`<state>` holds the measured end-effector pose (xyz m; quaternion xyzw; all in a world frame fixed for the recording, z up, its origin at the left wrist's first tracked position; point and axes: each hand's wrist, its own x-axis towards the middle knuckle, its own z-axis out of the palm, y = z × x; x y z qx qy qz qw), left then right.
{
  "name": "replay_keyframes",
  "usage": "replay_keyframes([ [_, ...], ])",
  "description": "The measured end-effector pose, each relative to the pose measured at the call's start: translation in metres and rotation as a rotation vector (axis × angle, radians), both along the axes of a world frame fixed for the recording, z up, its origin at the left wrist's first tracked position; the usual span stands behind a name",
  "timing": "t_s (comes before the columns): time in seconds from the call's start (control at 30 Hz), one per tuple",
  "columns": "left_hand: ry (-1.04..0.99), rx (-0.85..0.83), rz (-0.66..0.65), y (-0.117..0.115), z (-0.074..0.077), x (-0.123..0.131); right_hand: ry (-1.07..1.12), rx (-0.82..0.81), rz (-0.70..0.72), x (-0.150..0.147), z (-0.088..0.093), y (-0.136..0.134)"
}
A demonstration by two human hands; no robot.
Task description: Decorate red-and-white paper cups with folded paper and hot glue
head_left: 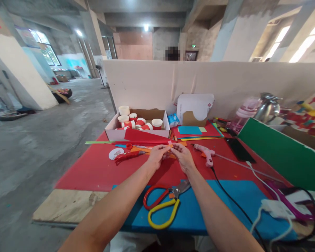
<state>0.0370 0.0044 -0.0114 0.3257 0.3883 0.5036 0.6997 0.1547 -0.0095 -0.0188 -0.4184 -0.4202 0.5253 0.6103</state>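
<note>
Over the red table covering, my left hand point(157, 155) and my right hand point(182, 155) meet, fingertips closed. Between them they pinch a small piece of orange and pink paper point(170, 143); its lower part is hidden by the fingers. Under my forearms lie large scissors point(176, 193) with one red and one yellow handle, the blade tips partly behind my right wrist. Red-handled pliers or snips point(126, 156) rest left of my left hand, beside a white round disc point(116, 153). A pink glue gun point(206, 154) lies right of my right hand.
A box point(138, 134) of red and white paper cups stands at the back left, before a pale partition point(147, 80). Blue paper point(190, 130) lies on a stack behind my hands. To the right are a phone point(240, 149), a green box point(280, 157) and cables.
</note>
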Motion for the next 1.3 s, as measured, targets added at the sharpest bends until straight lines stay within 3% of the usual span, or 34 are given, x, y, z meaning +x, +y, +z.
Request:
replay_keyframes([
  [0.33,-0.002,-0.014,0.021,-0.002,0.002,0.001,0.02,0.004,0.015,0.0,0.0,0.0],
  [0.63,0.05,0.002,-0.067,0.0,0.004,-0.002,-0.047,-0.031,-0.019,0.005,0.001,0.0],
  [1.03,0.173,0.218,0.028,0.007,-0.002,-0.006,0.027,-0.118,-0.023,0.003,-0.004,0.002],
  [1.3,0.561,0.528,0.119,0.009,0.001,-0.009,0.083,-0.171,0.015,0.007,-0.005,0.002],
])
